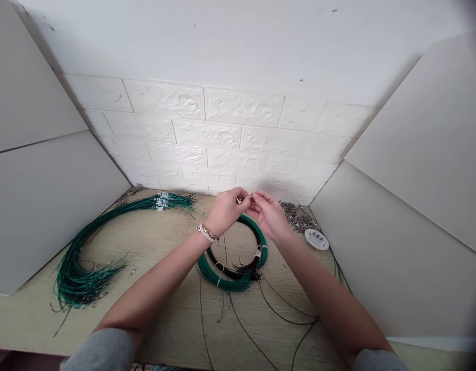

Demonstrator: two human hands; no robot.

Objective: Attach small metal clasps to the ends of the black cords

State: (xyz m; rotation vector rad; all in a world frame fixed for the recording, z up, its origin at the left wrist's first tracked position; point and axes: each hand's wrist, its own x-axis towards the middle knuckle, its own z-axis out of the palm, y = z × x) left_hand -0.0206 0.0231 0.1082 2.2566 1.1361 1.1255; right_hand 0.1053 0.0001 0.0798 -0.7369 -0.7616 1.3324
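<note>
My left hand (pixel 229 208) and my right hand (pixel 271 214) meet in front of the brick-patterned wall, both with fingers pinched. A tiny whitish piece shows between the fingertips, too small to name. From below my left hand a thin dark wire (pixel 227 268) runs down toward the table's front edge. Beneath both hands lie a coil of green wires (pixel 210 278) and, inside it, a coil of black wires (pixel 257 232), each bound with pale ties. My forearms hide part of the coils.
A long bundle of green wires (pixel 77 252) with small white pieces (pixel 162 201) curves over the table's left side. A white round disc with slots (pixel 316 239) sits at right, near grey-brown debris (pixel 299 216). Pale panels (pixel 400 216) stand on both sides. Loose wires (pixel 280 312) trail across the front.
</note>
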